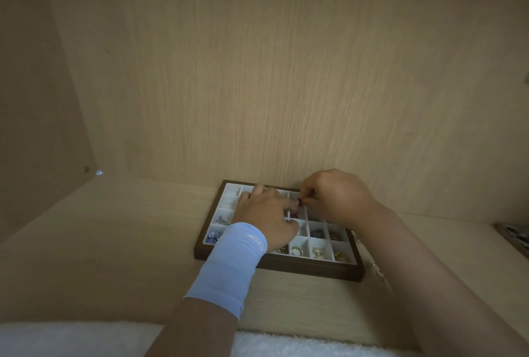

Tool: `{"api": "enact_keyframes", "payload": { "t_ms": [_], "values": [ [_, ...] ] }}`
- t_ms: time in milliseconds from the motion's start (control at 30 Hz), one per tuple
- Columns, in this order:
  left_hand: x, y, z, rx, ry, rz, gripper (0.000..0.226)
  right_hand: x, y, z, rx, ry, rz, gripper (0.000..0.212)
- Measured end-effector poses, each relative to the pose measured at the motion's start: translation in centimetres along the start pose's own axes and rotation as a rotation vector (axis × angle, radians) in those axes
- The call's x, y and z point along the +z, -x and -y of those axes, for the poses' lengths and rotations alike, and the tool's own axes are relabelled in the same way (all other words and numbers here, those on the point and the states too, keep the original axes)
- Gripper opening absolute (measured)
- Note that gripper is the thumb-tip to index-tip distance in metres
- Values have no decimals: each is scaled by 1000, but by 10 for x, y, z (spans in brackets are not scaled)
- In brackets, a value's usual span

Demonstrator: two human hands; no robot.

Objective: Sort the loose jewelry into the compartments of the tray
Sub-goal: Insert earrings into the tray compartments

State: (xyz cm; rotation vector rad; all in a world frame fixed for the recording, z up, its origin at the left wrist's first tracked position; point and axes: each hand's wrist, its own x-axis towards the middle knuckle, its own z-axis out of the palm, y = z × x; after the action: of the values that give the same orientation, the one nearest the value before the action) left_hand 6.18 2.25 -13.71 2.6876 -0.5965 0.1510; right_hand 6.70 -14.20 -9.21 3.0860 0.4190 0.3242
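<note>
The tray (315,271) was seen flat on the wooden shelf (114,242), close to the back panel (286,70). A small dark-red piece (300,201) was pinched by the right hand (335,196) over the far compartments; the left hand (264,213) was curled alongside, its grip not discernible.
</note>
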Motion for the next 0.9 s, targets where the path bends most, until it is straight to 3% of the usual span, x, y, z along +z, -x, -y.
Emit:
{"api": "enact_keyframes", "payload": {
  "t_ms": [233,567,700,900],
  "values": [
    [-5,1,2,-21,130,-95,31,-11,1,4,-30,33,72,13],
    [-4,-1,4,-3,89,-80,27,-15,-24,27,-49,245,364,22],
    [-3,1,4,1,125,-106,20,-16,-29,24,5,144,445,21],
    [-5,3,1,19,152,-117,16,-11,-22,15,53,0,407,23]
  ]
}}
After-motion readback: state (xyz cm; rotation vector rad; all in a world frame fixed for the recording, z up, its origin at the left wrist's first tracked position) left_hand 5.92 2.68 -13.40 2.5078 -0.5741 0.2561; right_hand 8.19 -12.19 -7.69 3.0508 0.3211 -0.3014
